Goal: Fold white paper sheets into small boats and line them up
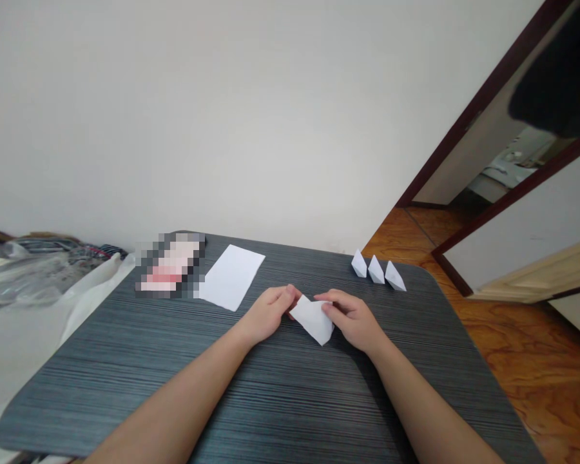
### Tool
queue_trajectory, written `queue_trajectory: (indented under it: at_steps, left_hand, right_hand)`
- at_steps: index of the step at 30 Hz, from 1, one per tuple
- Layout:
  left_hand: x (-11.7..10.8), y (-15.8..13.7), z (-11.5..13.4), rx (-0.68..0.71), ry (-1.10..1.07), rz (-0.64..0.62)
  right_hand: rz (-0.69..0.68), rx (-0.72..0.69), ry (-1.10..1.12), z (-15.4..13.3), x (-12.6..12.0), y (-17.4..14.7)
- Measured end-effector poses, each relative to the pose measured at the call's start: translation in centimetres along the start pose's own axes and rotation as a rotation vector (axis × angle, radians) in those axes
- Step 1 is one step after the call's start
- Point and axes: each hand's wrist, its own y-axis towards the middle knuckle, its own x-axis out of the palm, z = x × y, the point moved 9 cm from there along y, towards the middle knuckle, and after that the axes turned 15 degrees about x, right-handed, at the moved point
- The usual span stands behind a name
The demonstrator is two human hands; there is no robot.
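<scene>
A: Head view, our only one. What do we have in the hands?
B: We see a folded white paper [314, 322] between them, over the middle of the desk [265, 399]. Its lower end comes to a blunt point towards us.
A: Left hand [269, 313]?
B: Pinching the paper's upper left edge, thumb on top; we can't make out every fingertip.
A: Right hand [352, 318]?
B: Also pinching, thumb laid on the near face at the right side, fingers partly hidden behind. We can't tell whether the paper touches the desk.
A: Rest of the desk, quick.
B: Far right, we count three small folded paper shapes [376, 270] standing in a slanting row, near the desk's back edge. Left of the hands we get a flat white sheet [232, 277], and just beside it a pixelated item [171, 263], pinkish; we can't identify it.
A: Surroundings?
B: We have a pale wall [251, 116] behind, a wood-patterned floor [517, 367] on the right, and clear plastic [38, 277] heaped with fabric [62, 246] on the left.
</scene>
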Motion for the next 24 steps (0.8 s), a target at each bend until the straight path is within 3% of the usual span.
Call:
queue_trajectory:
  at_steps: [5, 11, 24]
  left_hand:
    - [0.6, -0.2, -0.5, -0.049, 0.138, -0.075]
    - [0.2, -0.2, -1.0, -0.101, 0.022, 0.028]
    - [0.2, -0.3, -1.9, -0.11, 0.059, 0.052]
  right_hand:
    - [0.016, 0.077, 0.011, 0.8, 0.3, 0.1]
    - [0.04, 0.182, 0.266, 2.2, 0.0, 0.5]
    - [0.171, 0.278, 0.086, 3.3, -1.2, 0.6]
